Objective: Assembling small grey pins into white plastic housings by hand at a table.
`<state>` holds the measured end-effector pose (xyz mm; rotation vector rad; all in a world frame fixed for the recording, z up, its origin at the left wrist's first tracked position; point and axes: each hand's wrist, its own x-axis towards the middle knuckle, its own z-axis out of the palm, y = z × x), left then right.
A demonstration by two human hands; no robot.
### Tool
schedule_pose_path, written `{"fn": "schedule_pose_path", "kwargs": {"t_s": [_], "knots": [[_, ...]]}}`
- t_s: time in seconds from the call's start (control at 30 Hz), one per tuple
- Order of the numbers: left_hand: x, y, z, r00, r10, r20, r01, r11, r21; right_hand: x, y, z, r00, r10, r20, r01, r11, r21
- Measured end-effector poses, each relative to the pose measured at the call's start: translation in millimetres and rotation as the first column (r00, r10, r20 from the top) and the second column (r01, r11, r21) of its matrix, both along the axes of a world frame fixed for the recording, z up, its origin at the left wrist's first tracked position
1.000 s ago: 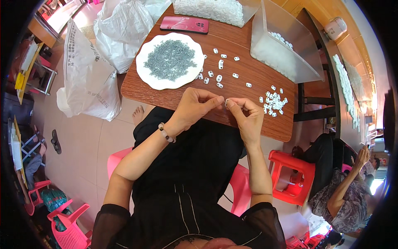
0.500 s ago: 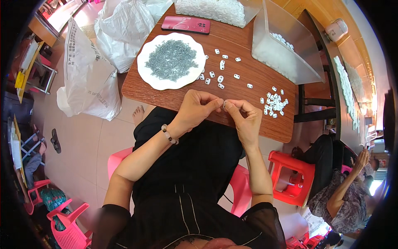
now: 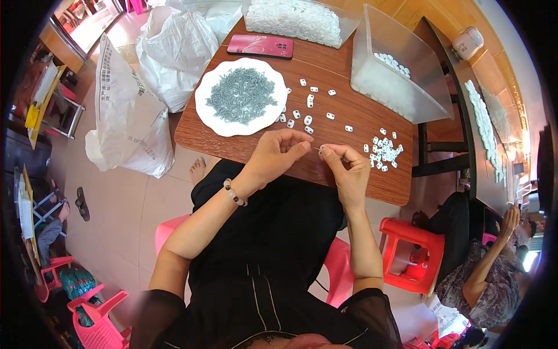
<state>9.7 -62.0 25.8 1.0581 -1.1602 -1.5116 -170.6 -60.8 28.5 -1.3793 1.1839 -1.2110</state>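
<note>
Over the table's near edge, my right hand [image 3: 350,168] pinches a small white piece [image 3: 322,150] between thumb and forefinger. A thin bit sticks out of its left side, too small to name. Just left of it is my left hand [image 3: 273,156], thumb and forefinger tips close together; whatever they hold, if anything, is too small to make out. Beyond my left hand, a white scalloped plate [image 3: 207,118] holds a heap of small grey metal-looking pieces [image 3: 241,96]. Several white two-holed pieces [image 3: 308,120] lie scattered past my hands, and a pile [image 3: 385,149] of them lies right.
A pink phone [image 3: 260,46] lies behind the plate. Clear bins [image 3: 401,87] of white pieces stand at the far side of the wooden table [image 3: 343,148]. White sacks [image 3: 131,125] stand left; a red stool [image 3: 411,256] and a seated person [image 3: 485,276] are right.
My hands have drawn slightly apart, with the left fingertips now off the white piece. My right hand keeps its pinch. The whole view has shifted a little.
</note>
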Motion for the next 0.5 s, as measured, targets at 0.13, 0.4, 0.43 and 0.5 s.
{"fn": "schedule_pose_path", "kwargs": {"t_s": [0.13, 0.4, 0.43, 0.5], "knots": [[4.0, -13.3, 8.4, 0.996, 0.089, 0.026, -0.086, 0.991, -0.105, -7.1, -2.3, 1.7, 0.999, -0.029, 0.031, 0.029, 1.0, -0.008], [8.6, -51.9, 24.4, 0.548, 0.532, 0.645, 0.137, 0.704, -0.697, -16.5, -4.2, 4.1, 0.997, -0.04, 0.059, 0.043, 0.998, -0.05], [3.9, -53.8, 22.2, 0.517, 0.476, 0.711, 0.193, 0.745, -0.639, -17.0, -4.0, 6.9, 0.997, -0.042, 0.071, 0.047, 0.997, -0.06], [-2.7, -57.4, 13.1, 0.429, 0.434, 0.792, 0.286, 0.767, -0.574, -17.7, -3.8, 10.4, 0.995, -0.047, 0.088, 0.054, 0.996, -0.072]]}}
